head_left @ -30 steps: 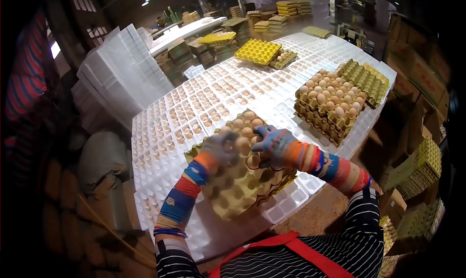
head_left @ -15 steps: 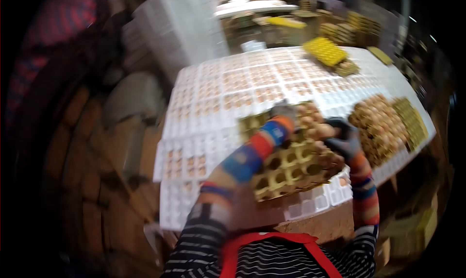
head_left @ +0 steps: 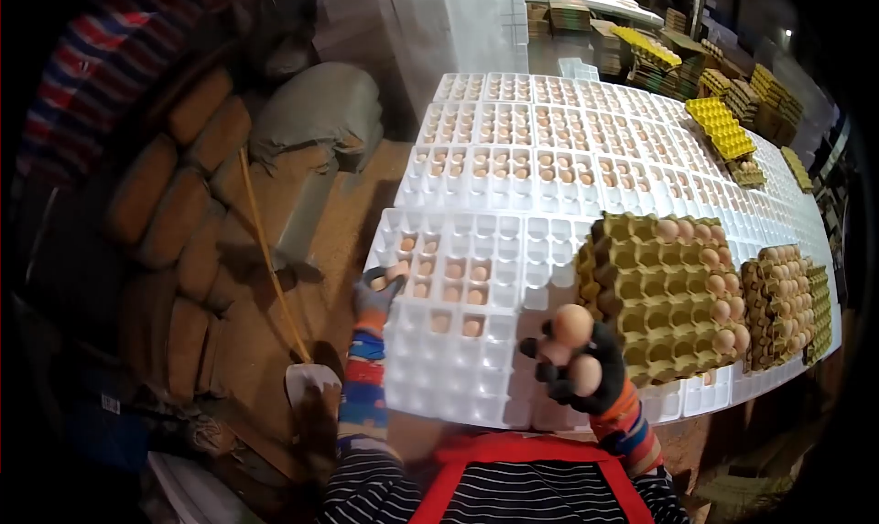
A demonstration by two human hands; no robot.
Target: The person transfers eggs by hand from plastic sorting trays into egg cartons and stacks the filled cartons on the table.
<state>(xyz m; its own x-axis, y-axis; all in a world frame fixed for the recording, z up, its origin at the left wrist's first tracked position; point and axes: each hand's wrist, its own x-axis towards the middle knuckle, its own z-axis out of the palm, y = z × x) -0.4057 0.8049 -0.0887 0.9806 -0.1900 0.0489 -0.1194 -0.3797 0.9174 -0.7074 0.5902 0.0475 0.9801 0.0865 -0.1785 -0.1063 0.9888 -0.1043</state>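
Note:
My left hand [head_left: 374,297], in a dark glove, is closed on an egg [head_left: 396,270] at the left edge of the white foam egg tray [head_left: 412,359]. Another egg seems to sit under its fingers, though blur hides the exact grip. Several brown eggs rest in the compartments beside it. My right hand [head_left: 600,373], also gloved, is raised palm up above the tray and clasps brown eggs [head_left: 573,326]; three show. Just right of it stands a pulp egg tray [head_left: 645,313], with eggs along its far and right sides and bare cups elsewhere.
More foam trays of eggs [head_left: 563,121] cover the table. A loaded stack of pulp trays [head_left: 774,309] stands at the right, and a yellow tray [head_left: 721,129] lies farther back. On the left are sacks [head_left: 316,112] and a long-handled shovel [head_left: 313,387]; tall white stacks [head_left: 426,39] rise behind.
Both hands have left the pulp tray. My left hand has moved left to the foam tray's edge, and my right hand has come over the foam tray with eggs. The view has turned left.

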